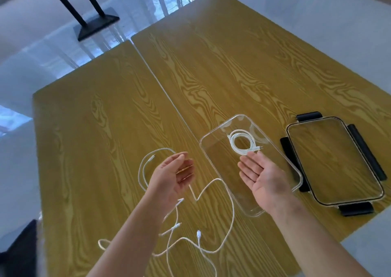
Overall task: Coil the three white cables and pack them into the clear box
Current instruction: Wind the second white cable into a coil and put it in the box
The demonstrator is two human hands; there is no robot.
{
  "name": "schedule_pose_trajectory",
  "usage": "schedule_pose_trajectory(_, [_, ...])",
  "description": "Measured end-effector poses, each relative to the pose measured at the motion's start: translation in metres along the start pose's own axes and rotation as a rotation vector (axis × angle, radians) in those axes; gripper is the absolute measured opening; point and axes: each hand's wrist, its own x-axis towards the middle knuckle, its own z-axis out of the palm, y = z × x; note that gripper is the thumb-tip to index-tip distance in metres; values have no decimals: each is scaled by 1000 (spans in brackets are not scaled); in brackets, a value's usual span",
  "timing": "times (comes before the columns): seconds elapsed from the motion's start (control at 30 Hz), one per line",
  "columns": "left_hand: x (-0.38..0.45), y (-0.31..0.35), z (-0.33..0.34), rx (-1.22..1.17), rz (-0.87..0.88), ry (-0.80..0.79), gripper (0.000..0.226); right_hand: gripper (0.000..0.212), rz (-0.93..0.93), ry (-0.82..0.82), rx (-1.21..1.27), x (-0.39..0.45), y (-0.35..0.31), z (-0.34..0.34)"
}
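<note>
A coiled white cable [243,142] lies inside the clear box [208,149] on the wooden table. My right hand [262,176] hovers palm up over the box, just in front of the coil, fingers straight and holding nothing. Left of the box, my left hand [175,175] floats palm up with relaxed fingers, also holding nothing. Two loose white cables [224,194] sprawl uncoiled on the table beneath and in front of my left hand, with one loop [143,162] reaching out to its left. Their plugs [198,233] lie near my left forearm.
The box's clear lid [336,160] with black clips lies flat just right of the box. The table [127,107] is two wooden tops joined by a seam. A black stand base [96,25] sits on the floor beyond the far edge.
</note>
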Motion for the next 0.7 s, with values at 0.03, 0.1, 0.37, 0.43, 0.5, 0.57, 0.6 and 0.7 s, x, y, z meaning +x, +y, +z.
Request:
schedule_pose_trajectory(0.03, [-7,-1,-13,-24,4,17,14,33,-1,-17,-14,-6,3,3])
schedule_pose_trajectory(0.1, [-17,-4,-34,-53,9,41,15,31,-5,-39,-35,-13,7,6])
schedule_pose_trajectory(0.37, [-73,-32,-124,-210,52,212,13,30,-28,-145,-270,-45,44,32])
schedule_pose_trajectory(0.43, [-86,-40,-145,-237,63,242,12,30,-30,-173,-320,-53,56,38])
schedule_pose_trajectory(0.5, [-96,-47,-168,-267,66,271,12,30,-27,-189,-360,-60,69,46])
schedule_pose_trajectory(0.57, [-103,-54,-189,-292,64,296,12,30,-24,-205,-397,-66,81,52])
schedule_pose_trajectory(0.6, [-107,-58,-201,-309,61,309,12,30,-24,-216,-421,-69,88,56])
schedule_pose_trajectory(0.7, [-119,-69,-233,-360,58,339,12,30,-19,-243,-482,-78,109,66])
